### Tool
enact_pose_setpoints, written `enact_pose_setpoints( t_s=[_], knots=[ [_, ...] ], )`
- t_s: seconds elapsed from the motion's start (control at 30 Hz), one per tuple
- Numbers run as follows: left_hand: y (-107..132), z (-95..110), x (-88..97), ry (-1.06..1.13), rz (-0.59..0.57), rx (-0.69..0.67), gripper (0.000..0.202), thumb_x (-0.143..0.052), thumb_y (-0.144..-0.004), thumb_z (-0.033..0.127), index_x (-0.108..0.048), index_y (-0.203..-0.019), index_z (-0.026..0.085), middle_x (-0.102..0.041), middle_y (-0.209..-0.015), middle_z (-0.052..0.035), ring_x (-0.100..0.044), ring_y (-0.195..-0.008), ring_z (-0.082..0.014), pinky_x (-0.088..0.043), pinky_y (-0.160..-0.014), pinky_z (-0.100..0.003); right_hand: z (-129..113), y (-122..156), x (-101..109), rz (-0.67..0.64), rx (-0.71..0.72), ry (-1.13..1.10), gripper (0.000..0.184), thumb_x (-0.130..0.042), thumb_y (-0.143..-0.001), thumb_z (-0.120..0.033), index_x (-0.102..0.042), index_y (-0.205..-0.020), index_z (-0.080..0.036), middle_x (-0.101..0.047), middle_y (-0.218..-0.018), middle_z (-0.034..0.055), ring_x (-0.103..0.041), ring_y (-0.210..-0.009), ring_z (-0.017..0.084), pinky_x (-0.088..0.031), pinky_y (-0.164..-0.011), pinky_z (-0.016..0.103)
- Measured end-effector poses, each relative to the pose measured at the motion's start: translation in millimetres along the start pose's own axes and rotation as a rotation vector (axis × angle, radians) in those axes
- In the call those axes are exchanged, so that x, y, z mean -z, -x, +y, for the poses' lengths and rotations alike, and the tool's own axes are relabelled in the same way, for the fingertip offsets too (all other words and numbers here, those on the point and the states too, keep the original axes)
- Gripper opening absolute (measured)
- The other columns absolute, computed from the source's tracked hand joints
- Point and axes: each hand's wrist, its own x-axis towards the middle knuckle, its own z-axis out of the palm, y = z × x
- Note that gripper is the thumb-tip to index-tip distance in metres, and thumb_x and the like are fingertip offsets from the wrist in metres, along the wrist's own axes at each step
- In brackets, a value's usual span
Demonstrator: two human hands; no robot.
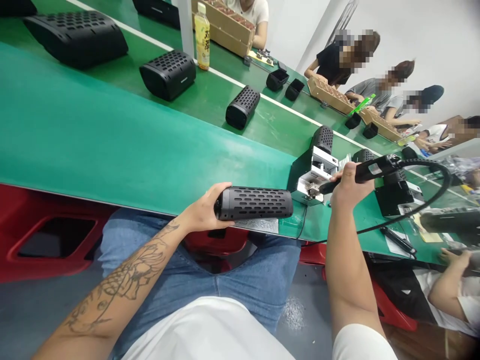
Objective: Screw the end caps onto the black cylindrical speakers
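My left hand (208, 210) grips one end of a black perforated housing (257, 202), which lies sideways at the front edge of the green bench. The fingers wrap round its left end. In my right hand (350, 185) is a black electric screwdriver (375, 170), its cable looping off to the right. The tool's tip points left into the front of a black and white box-shaped machine (317, 175), which looks like a screw feeder. Whether the tip touches a screw there is too small to tell. A clear plastic sheet (262, 225) lies under the housing.
More black housings (168, 75) stand along the green conveyor belt (210, 100) beyond the bench. A drink bottle (202, 37) is by a white post. Several people work across the line beside cardboard boxes (333, 95). Another screwdriver (399, 240) lies to the right, near a co-worker's arm.
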Motion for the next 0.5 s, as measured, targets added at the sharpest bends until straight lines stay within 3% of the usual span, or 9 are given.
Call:
enact_pose_setpoints(
  t_s=[0.1, 0.2, 0.3, 0.4, 0.5],
  knots=[
    [0, -1, -0.2, 0.007, -0.016, 0.029, 0.116, -0.102, -0.082, 0.049, -0.041, -0.178, 0.025, -0.059, -0.175, -0.0194, -0.066, -0.161, -0.0423, -0.055, -0.139, -0.057, 21, -3, 12, -0.022, -0.035, -0.031, 0.060, -0.097, -0.084, -0.077, -0.061, -0.083, -0.028, -0.055, -0.052, -0.0099, -0.053, -0.040, 0.016, -0.050, -0.047, 0.035],
    [-1, 0, -0.2, 0.030, -0.020, 0.049, 0.118, -0.103, -0.080, 0.048, -0.042, -0.178, 0.026, -0.058, -0.176, -0.0189, -0.065, -0.162, -0.0425, -0.054, -0.140, -0.058, 12, 5, 17, -0.097, -0.068, -0.039, 0.061, -0.097, -0.084, -0.077, -0.061, -0.085, -0.028, -0.056, -0.054, -0.0105, -0.056, -0.042, 0.015, -0.054, -0.048, 0.035],
    [-2, 3, -0.1, 0.053, -0.025, 0.054, 0.115, -0.101, -0.082, 0.049, -0.042, -0.178, 0.027, -0.057, -0.178, -0.0183, -0.064, -0.163, -0.0417, -0.053, -0.141, -0.057, -23, 21, 11, -0.163, -0.119, -0.070, 0.058, -0.098, -0.086, -0.073, -0.063, -0.091, -0.027, -0.058, -0.057, -0.0107, -0.057, -0.043, 0.014, -0.055, -0.048, 0.033],
    [-2, 5, 0.2, 0.070, -0.038, 0.049, 0.112, -0.099, -0.084, 0.048, -0.041, -0.178, 0.025, -0.056, -0.179, -0.0184, -0.064, -0.163, -0.0405, -0.053, -0.141, -0.055, -72, 52, -8, -0.243, -0.114, -0.228, 0.053, -0.096, -0.090, -0.071, -0.067, -0.098, -0.027, -0.059, -0.059, -0.0114, -0.056, -0.043, 0.013, -0.058, -0.050, 0.032],
    [-3, 6, -0.6, 0.084, -0.037, 0.063, 0.114, -0.099, -0.083, 0.047, -0.041, -0.179, 0.026, -0.055, -0.180, -0.0178, -0.064, -0.164, -0.0396, -0.054, -0.141, -0.053, -116, 95, -39, -0.476, -0.136, -0.461, 0.051, -0.096, -0.090, -0.073, -0.071, -0.100, -0.030, -0.061, -0.059, -0.0110, -0.057, -0.041, 0.014, -0.059, -0.048, 0.031]
  ],
)
